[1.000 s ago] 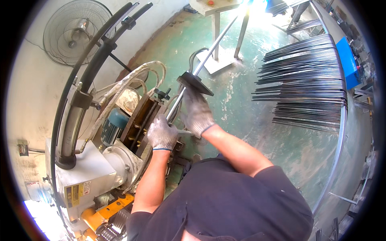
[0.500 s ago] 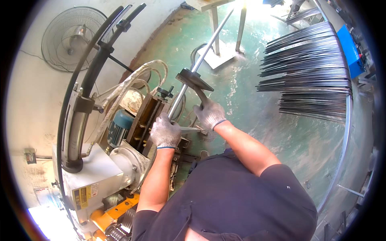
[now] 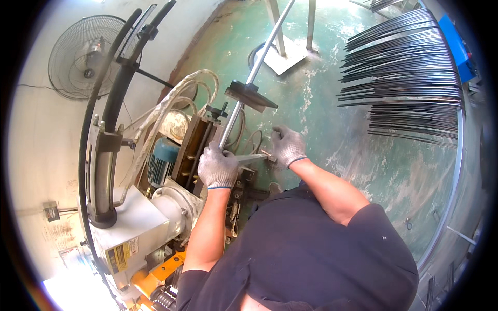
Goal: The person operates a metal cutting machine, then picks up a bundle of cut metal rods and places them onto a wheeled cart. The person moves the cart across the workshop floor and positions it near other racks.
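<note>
My left hand [image 3: 218,167], in a soiled grey knit glove, is closed around the near end of a long bright metal rod [image 3: 262,59]. The rod slants away toward the far side. A dark metal plate-like block [image 3: 251,96] sits across it, beyond my hands. A grey metal bar [image 3: 251,158] runs rightward from beside my left hand. By its right end is my gloved right hand [image 3: 288,146], fingers loosely bent and apart, with no held thing visible. Whether it touches the bar's end I cannot tell.
A machine with a white housing [image 3: 135,215], blue-green motor [image 3: 165,155] and pale hoses [image 3: 171,98] stands at left. A fan [image 3: 85,59] is near the wall. Many thin dark rods [image 3: 399,67] rest on a rack at right. A white base plate [image 3: 285,59] lies on the green floor.
My right hand has let go of the dark block and come back toward me, beside the grey bar's end. My left hand stays at the rod's near end. The view has shifted slightly.
</note>
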{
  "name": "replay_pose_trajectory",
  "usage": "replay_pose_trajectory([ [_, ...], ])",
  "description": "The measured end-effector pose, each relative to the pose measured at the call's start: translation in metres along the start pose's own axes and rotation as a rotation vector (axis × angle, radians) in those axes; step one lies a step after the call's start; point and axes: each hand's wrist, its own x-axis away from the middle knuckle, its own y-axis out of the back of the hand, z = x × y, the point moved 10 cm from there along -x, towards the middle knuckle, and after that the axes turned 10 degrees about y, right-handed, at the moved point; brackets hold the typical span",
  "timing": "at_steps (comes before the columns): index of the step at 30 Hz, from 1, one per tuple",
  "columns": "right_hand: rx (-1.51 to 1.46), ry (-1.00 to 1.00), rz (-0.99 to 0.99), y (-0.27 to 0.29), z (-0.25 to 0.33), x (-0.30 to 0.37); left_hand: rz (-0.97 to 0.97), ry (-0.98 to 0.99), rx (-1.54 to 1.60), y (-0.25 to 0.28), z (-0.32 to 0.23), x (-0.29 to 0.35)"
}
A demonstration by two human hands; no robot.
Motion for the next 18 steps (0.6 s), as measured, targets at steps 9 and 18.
replay_pose_trajectory([
  [9,0.040,0.532,0.414,-0.056,0.149,-0.017,0.053,0.010,0.003,-0.001,0.005,-0.006],
  [18,0.068,0.637,0.167,-0.042,0.126,-0.053,0.091,0.019,0.056,0.003,0.008,0.000],
])
